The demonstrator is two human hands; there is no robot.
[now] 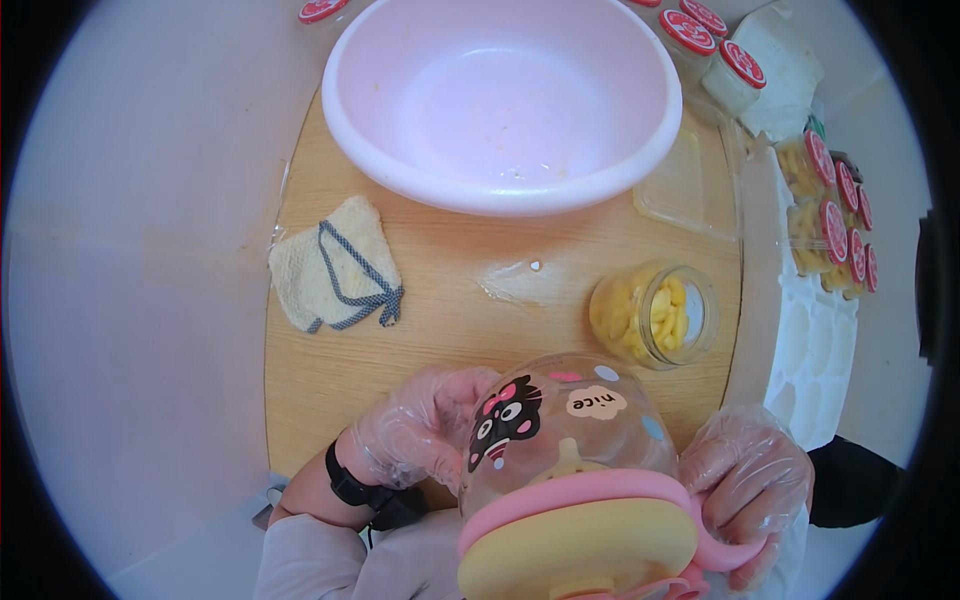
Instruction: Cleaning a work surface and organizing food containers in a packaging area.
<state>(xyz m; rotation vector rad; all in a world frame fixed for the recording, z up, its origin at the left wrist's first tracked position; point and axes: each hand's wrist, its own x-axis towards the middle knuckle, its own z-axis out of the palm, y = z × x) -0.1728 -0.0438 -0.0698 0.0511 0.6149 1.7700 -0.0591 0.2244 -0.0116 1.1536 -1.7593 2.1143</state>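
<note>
A large see-through water jug (565, 430) with a pink collar, a pale yellow lid and cartoon stickers is between my hands at the near edge of the table. My left hand (415, 425), in a clear plastic glove, grips its side; some fingertips are hidden behind the jug. Gloved likewise, my right hand (750, 480) is closed around the pink side handle (728, 552). Just beyond the jug stands a lidless glass jar (650, 315) filled with yellow pieces, which neither hand touches.
A big pale pink basin (500, 195) occupies the far middle. To the left lies a cream cloth (345, 265) with blue-checked trim. Red-lidded jars (742, 65) stand far right; filled ones (815, 235) sit by a white moulded tray (815, 340). A wet patch (520, 283) marks the wood.
</note>
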